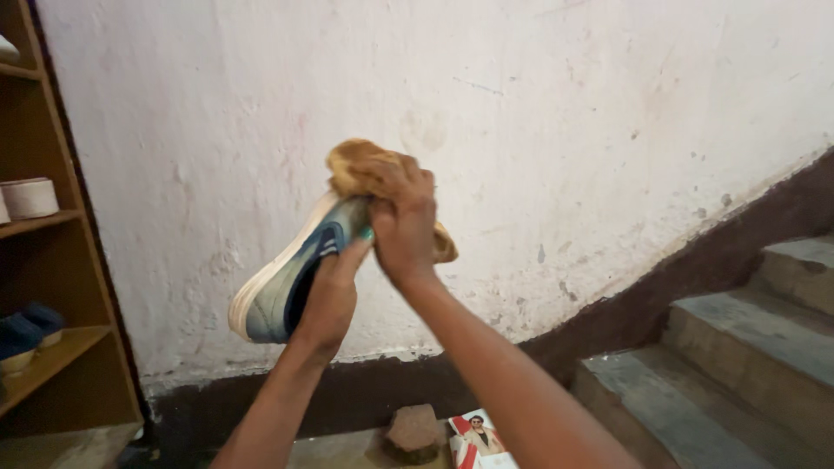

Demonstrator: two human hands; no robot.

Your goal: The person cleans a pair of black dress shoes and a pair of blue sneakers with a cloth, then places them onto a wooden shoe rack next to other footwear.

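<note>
Fingers point(343, 260) of the left hand point(328, 300) wrap a blue shoe point(287, 282), held up before the wall point(565, 130). Right hand point(404, 226) presses a bunched tan cloth point(360, 165) on its toe: wiping seems underway; next likely calls for turning the shoe.

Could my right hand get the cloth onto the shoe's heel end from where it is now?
Probably yes: the right hand presses the cloth near the shoe's toe, and nothing blocks the heel side.

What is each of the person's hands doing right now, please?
Left hand: closed, holding the blue-grey, white-soled canvas sneaker up.
Right hand: closed on a crumpled yellowish-brown cloth, pressing it to the sneaker.
</note>
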